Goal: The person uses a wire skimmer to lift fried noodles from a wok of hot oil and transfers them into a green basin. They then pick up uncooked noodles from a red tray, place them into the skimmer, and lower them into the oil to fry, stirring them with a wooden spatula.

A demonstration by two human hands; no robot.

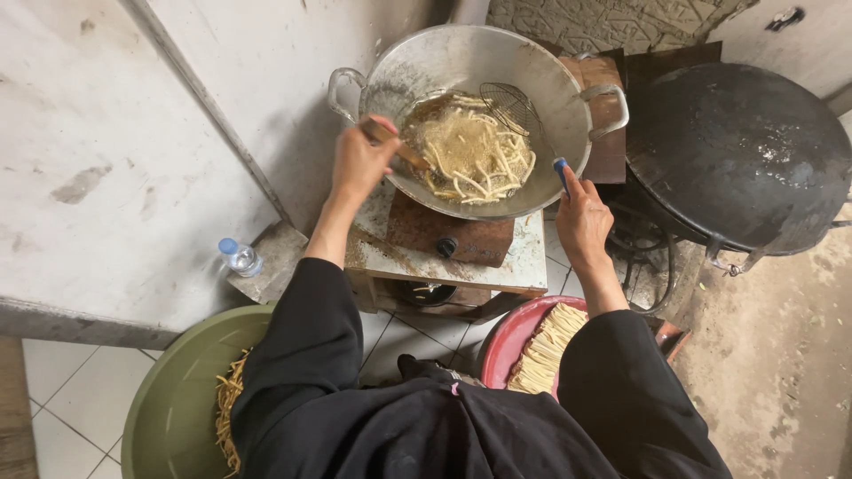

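A big metal wok (559, 98) sits on a small rusty stove (448, 238) in front of me, holding bubbling oil and pale dough sticks (475, 153). My left hand (359, 164) grips a wooden-handled utensil (397, 145) that reaches into the oil at the wok's left side. My right hand (581, 217) holds a blue handle (561, 170) at the wok's near right rim. A wire skimmer (510, 105) rests in the wok at the far side; whether the blue handle belongs to it is unclear.
A red basin (501, 348) of raw pale sticks stands at my lower right, a green basin (177, 390) with fried golden sticks at lower left. A large black wok (737, 151) lies to the right. A water bottle (240, 257) rests on a ledge by the wall (133, 133).
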